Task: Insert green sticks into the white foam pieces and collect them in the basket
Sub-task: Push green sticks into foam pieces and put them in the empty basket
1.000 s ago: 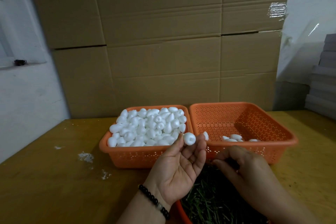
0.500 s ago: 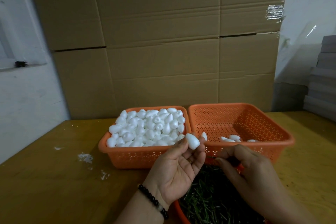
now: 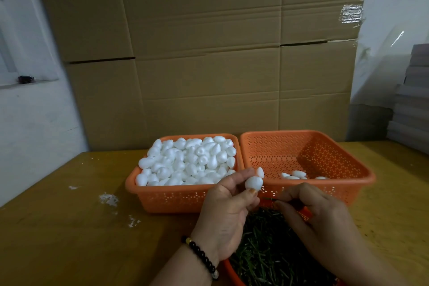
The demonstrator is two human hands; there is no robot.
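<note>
My left hand pinches a white foam piece between thumb and fingers, just in front of the two baskets. Close to its right, my right hand pinches a thin green stick whose tip points toward the foam piece. The left orange basket is heaped with white foam pieces. The right orange basket holds a few foam pieces near its front wall. Under both hands lies a pile of green sticks in an orange container.
A yellow wooden table carries white foam crumbs at the left. Large cardboard boxes stand right behind the baskets. A stack of grey boards sits at the far right.
My left hand has turned from palm-up to knuckles-up and brought the foam piece down toward my right hand. My right hand has lifted a green stick toward it.
</note>
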